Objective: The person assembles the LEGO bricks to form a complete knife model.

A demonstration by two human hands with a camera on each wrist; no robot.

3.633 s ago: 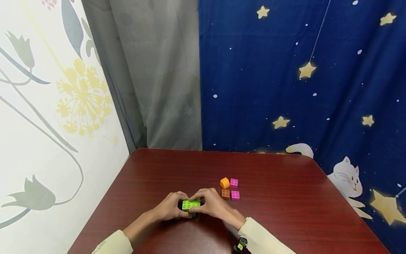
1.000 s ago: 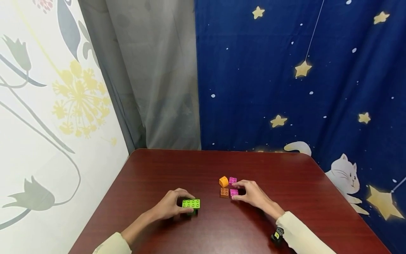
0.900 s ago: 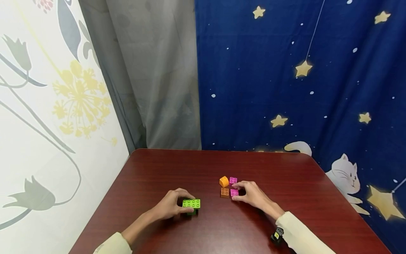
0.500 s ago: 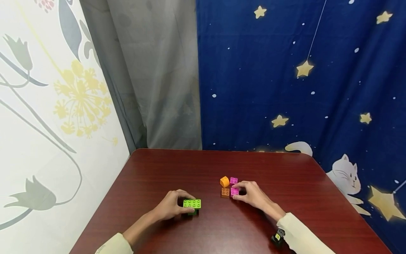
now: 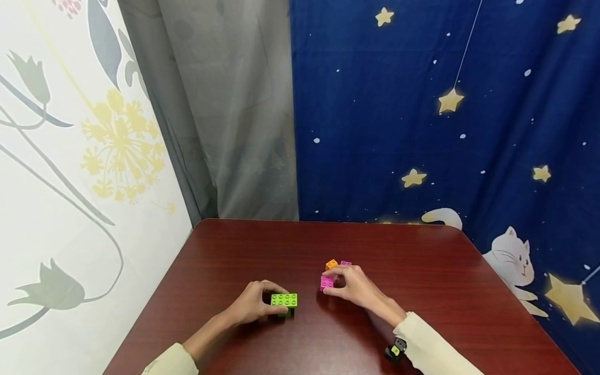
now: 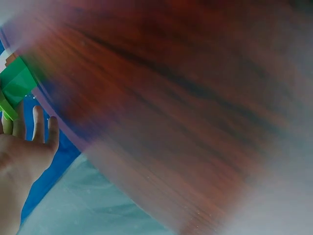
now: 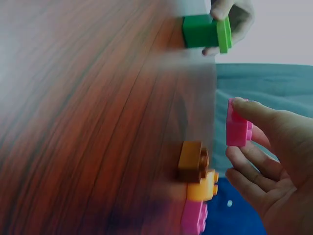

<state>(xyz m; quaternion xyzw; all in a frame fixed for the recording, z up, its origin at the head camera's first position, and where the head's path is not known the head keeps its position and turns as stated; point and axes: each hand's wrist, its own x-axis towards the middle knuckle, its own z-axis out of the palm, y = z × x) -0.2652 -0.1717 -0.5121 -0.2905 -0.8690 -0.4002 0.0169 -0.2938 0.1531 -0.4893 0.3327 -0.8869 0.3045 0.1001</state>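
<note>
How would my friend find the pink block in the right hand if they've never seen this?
Start at the big dark red table, then find the right hand above it. Pinched between its thumb and fingers is the pink block. It's the one held up in the air, while the other pink block sits on the table beside the orange block.

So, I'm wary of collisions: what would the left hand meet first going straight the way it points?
Beyond the green bricks it holds, the left hand would probably meet the pink brick pinched by the right hand; the brown brick sits lower nearby, so depth leaves this unsure.
</note>
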